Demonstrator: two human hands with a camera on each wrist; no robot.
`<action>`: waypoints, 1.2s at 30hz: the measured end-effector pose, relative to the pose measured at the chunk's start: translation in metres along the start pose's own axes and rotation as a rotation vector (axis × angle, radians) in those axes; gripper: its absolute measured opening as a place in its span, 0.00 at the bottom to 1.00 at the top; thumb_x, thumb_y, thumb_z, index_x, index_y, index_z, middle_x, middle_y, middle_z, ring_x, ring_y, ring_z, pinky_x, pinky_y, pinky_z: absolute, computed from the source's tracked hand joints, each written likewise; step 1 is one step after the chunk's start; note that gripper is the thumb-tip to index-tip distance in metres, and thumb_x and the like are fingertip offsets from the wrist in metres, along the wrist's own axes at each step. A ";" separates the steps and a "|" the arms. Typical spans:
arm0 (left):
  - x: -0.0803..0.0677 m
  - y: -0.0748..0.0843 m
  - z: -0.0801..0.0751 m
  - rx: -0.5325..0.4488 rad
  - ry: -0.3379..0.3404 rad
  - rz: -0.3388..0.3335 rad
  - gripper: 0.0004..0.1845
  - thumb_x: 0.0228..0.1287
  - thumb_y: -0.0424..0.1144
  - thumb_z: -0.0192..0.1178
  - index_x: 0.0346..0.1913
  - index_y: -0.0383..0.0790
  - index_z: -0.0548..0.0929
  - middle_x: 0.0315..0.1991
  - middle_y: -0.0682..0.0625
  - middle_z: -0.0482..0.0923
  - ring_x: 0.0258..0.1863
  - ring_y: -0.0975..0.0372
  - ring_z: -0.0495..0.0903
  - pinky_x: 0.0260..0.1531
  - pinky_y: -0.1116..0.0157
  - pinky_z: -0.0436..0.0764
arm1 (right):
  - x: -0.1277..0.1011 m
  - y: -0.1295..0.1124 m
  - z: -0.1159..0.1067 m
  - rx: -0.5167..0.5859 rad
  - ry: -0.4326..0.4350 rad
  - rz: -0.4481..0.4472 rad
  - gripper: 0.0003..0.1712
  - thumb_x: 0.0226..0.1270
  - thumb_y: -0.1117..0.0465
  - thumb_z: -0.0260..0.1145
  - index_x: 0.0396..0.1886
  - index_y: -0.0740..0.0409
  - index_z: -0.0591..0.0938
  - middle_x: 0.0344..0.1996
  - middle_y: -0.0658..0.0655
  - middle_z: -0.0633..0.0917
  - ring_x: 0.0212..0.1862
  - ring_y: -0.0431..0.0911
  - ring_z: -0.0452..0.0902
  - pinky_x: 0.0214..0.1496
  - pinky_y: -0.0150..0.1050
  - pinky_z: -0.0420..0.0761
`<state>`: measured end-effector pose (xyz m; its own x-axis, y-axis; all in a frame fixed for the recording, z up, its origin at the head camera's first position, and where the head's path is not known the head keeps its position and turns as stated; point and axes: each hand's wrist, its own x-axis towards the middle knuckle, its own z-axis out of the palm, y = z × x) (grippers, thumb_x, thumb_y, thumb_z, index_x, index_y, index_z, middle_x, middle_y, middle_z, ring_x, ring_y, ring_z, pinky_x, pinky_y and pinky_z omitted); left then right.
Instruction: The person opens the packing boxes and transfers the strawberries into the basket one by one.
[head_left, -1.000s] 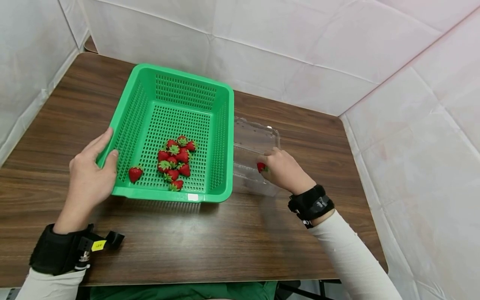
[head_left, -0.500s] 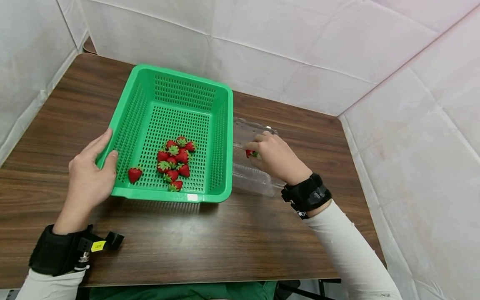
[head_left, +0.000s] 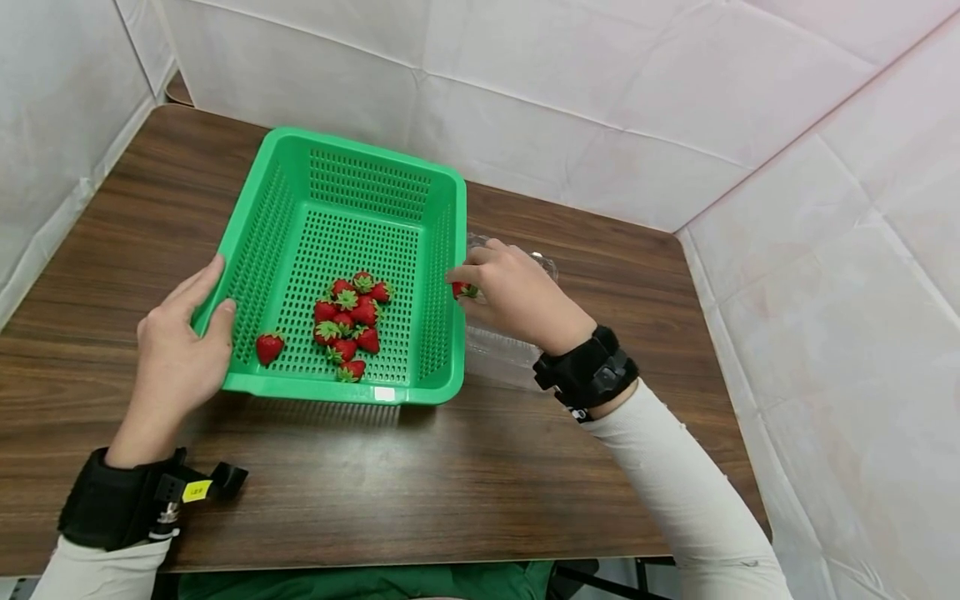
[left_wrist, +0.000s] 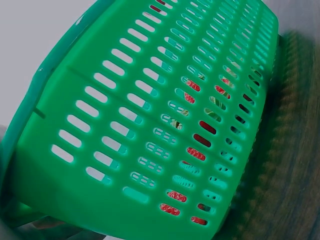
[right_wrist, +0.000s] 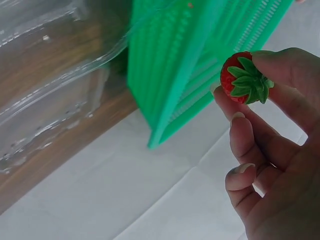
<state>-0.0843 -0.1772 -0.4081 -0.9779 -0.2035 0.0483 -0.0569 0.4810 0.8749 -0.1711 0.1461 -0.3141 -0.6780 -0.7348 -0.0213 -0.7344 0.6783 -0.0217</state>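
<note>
A green plastic basket (head_left: 367,392) with slotted walls stands on the table. In it lie a cluster of red strawberries (head_left: 365,312) and a lone strawberry (head_left: 269,347) near the left front corner. My left hand (head_left: 180,342) grips the basket's left rim, thumb on the inner side. Between thumb and fingers my right hand (head_left: 513,296) pinches another strawberry (right_wrist: 245,79), its green leaves showing in the right wrist view. That hand is at the basket's right rim, above a clear plastic box (head_left: 498,354), which it partly hides.
The brown wooden table (head_left: 480,492) extends in front of the basket. White sheeting (head_left: 540,100) rises as walls behind and at both sides. Beside the basket in the right wrist view lies the clear box's rim (right_wrist: 65,75).
My right hand has moved left and away from me, carrying the strawberry from over the clear box to the basket's right rim. My left hand and the basket have stayed nearly still.
</note>
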 end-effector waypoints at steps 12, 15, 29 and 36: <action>-0.001 0.003 0.000 0.003 -0.005 -0.013 0.26 0.76 0.44 0.44 0.74 0.57 0.59 0.75 0.44 0.58 0.75 0.47 0.54 0.69 0.39 0.56 | 0.044 -0.031 0.007 0.052 -0.075 -0.091 0.10 0.66 0.62 0.61 0.44 0.53 0.86 0.34 0.53 0.84 0.36 0.46 0.73 0.39 0.37 0.71; -0.001 0.002 0.001 -0.003 0.004 -0.005 0.26 0.76 0.42 0.44 0.74 0.56 0.59 0.74 0.43 0.58 0.74 0.46 0.54 0.68 0.38 0.56 | 0.055 -0.039 0.007 0.054 -0.117 -0.104 0.12 0.67 0.61 0.62 0.47 0.53 0.86 0.38 0.53 0.86 0.38 0.45 0.77 0.40 0.36 0.74; -0.001 0.003 -0.001 0.002 0.013 -0.007 0.25 0.75 0.44 0.45 0.73 0.57 0.60 0.74 0.45 0.59 0.74 0.48 0.56 0.67 0.39 0.59 | 0.099 -0.068 0.018 0.046 -0.369 -0.145 0.08 0.66 0.66 0.61 0.40 0.52 0.84 0.33 0.47 0.78 0.37 0.39 0.68 0.37 0.30 0.64; -0.001 0.003 -0.001 -0.001 0.013 -0.009 0.25 0.75 0.44 0.45 0.73 0.58 0.60 0.74 0.45 0.59 0.74 0.47 0.56 0.67 0.39 0.59 | 0.111 -0.077 0.032 0.085 -0.435 -0.130 0.13 0.66 0.66 0.62 0.47 0.51 0.85 0.40 0.49 0.83 0.38 0.38 0.69 0.37 0.30 0.67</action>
<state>-0.0830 -0.1762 -0.4052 -0.9747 -0.2186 0.0466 -0.0653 0.4779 0.8760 -0.1889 0.0127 -0.3468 -0.4915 -0.7573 -0.4300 -0.7952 0.5916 -0.1330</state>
